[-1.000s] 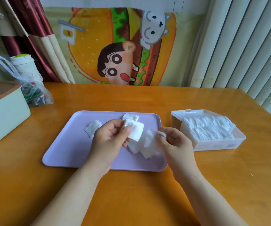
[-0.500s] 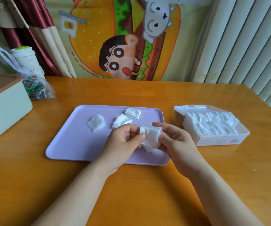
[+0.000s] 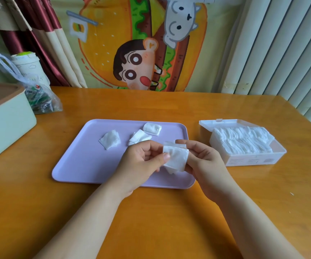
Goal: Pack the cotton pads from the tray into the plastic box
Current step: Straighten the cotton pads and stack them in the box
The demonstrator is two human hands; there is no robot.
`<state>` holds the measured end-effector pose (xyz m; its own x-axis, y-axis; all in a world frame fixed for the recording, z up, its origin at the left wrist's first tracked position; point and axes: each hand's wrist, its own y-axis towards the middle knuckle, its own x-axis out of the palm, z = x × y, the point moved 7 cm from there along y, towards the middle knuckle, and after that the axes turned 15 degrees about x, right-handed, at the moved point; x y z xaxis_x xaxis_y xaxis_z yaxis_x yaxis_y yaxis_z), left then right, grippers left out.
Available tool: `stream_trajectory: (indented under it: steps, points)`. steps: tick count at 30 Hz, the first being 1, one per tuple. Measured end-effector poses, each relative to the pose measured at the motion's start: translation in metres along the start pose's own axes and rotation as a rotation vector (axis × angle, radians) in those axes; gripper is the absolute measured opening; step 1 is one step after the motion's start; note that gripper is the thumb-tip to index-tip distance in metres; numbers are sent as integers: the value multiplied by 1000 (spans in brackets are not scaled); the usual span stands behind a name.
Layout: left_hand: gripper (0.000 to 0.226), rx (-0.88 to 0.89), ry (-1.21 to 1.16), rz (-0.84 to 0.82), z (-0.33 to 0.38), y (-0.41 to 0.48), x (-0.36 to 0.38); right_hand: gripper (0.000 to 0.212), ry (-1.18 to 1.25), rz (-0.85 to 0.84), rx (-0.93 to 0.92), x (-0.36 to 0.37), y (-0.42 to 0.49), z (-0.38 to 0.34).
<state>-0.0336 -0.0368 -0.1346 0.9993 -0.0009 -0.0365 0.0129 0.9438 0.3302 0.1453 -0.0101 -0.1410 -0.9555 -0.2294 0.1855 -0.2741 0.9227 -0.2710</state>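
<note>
Currently, both hands grip one small stack of cotton pads (image 3: 176,157) above the lavender tray (image 3: 76,161). The left hand (image 3: 141,161) pinches its left edge and the right hand (image 3: 205,165) its right edge. Expect the pads to be light, soft and prone to splaying, so clamp gently across the flat faces. Loose pads (image 3: 110,142) lie on the tray's far half. The plastic box (image 3: 253,159) stands open on the surface to the right, nearly full. The stack's pad count and the right fingertips behind it cannot be made out.

We see three white square cotton pads (image 3: 110,142) on far half of lilac plastic tray (image 3: 72,165), small pad stack (image 3: 176,158) above its near-right; clear plastic box (image 3: 251,160), open, near-full, right of it.
</note>
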Motion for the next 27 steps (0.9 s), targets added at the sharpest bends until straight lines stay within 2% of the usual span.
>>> stream_trajectory:
  steps: [9,12,14,17,21,22,25,27]
  points:
    - [6,12,119,84,-11,1,-6,23,3,-83,15,9,-3,1]
    - [8,32,200,121,-11,3,-7,33,10,-122,2,12,-2,2]
    - [12,72,323,111,-10,5,-9,39,-95,-44,-49,9,1,5]
    - [21,135,604,5,-14,7,-17,25,-113,131,-82,-2,5,9]
    - [56,140,822,-179,-26,9,-17,20,-159,272,-111,-11,5,9]
    - [55,137,851,-192,-27,10,-15,19,-149,291,-115,-13,4,9]
    - [26,221,958,-156,-24,14,-10,19,-127,321,-118,-16,6,11]
    - [17,246,1010,-168,-23,14,-7,18,-111,325,-115,-19,7,12]
